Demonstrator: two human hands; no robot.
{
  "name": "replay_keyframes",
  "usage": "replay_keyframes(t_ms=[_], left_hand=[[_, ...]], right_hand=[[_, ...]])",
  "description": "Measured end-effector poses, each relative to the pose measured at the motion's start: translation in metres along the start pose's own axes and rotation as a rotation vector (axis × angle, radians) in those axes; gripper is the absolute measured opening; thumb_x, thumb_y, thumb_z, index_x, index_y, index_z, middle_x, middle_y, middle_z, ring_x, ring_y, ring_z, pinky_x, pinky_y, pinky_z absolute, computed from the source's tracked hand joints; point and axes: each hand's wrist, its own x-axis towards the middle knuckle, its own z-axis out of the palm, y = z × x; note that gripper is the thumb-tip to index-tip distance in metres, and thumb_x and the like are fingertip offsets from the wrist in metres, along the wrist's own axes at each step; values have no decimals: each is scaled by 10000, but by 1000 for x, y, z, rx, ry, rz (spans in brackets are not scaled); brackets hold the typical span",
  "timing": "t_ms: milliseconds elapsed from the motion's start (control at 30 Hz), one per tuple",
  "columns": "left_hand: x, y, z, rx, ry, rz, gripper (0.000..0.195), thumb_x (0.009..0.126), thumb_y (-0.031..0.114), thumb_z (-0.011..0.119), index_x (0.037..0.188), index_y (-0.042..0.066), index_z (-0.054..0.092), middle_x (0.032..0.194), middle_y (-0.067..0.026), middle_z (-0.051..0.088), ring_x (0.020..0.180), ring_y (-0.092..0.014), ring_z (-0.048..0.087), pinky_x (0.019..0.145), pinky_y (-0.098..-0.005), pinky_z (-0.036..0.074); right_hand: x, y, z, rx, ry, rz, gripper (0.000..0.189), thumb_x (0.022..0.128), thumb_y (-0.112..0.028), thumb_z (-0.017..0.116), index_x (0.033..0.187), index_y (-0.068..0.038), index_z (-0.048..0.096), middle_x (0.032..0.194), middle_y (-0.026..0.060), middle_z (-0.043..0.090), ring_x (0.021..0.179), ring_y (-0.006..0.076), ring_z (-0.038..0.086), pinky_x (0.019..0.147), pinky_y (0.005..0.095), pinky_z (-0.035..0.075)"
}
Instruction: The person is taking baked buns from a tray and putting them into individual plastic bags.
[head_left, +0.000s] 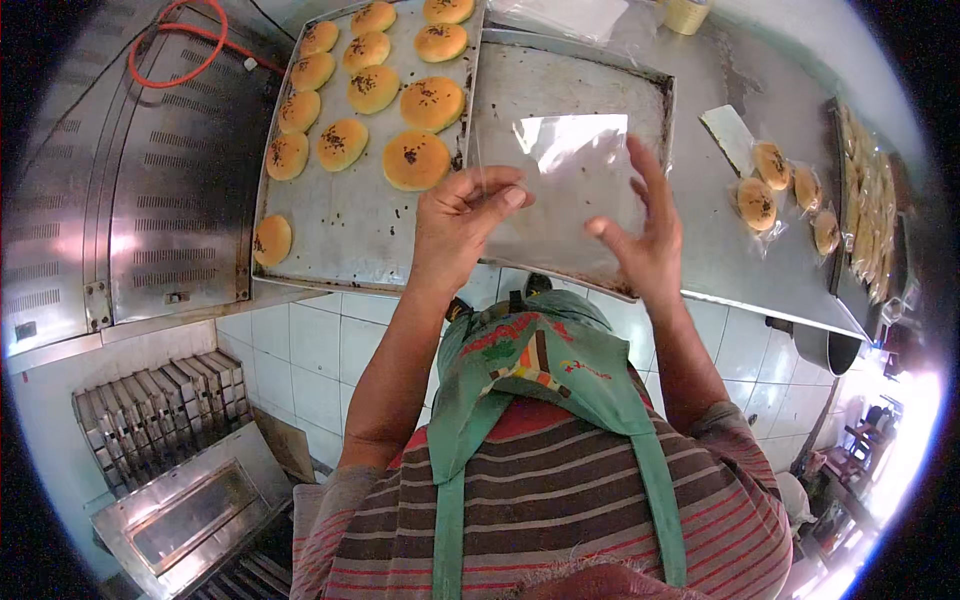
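Note:
My left hand (463, 225) pinches a clear plastic bag (574, 142) between thumb and fingers, and light glints off its film. On the bag's other side is my right hand (651, 225), fingers and thumb spread; whether it touches the film I cannot tell. Beneath both hands lies a metal baking tray (525, 71) with dark crumbs. To the left, a second baking tray (352, 240) bears several round golden buns with dark sprinkles. The nearest bun (417, 160) sits just beyond my left knuckles.
Several bagged buns (756, 204) lie on the metal table (765, 285) at right, near a flat pale scraper-like piece (727, 139). A dark tray (838, 217) of wrapped goods stands farther right. Left are a steel cabinet (180, 165) and an orange hose (176, 28).

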Motion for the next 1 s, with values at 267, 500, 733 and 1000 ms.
replay_keyframes(t_ms=[267,500,733,1000], left_hand=[[-5,-9,-10,173,241,-18,137,816,141,701,897,41,655,736,-24,636,615,-88,569,559,-234,457],[-33,5,-72,168,502,126,124,862,159,652,880,43,611,706,-25,600,599,-112,564,561,-267,485],[-68,30,-88,22,472,278,90,890,89,594,909,3,578,758,-61,591,623,-165,613,595,-330,557],[-91,20,-75,-76,364,121,209,857,128,641,1024,11,596,835,-87,633,779,-204,648,618,-353,563]], right_hand=[[12,36,10,561,-120,612,117,821,-69,661,879,0,585,690,29,597,588,94,551,520,236,452],[12,91,3,13,-140,558,223,800,-146,688,945,-8,592,713,73,622,602,162,592,551,328,498],[11,38,18,-670,43,-321,521,790,-215,710,1218,-21,485,1071,122,599,1014,232,572,844,371,464],[-29,-20,58,534,-862,566,246,838,-135,670,1022,5,586,854,56,611,730,105,547,649,252,456]])
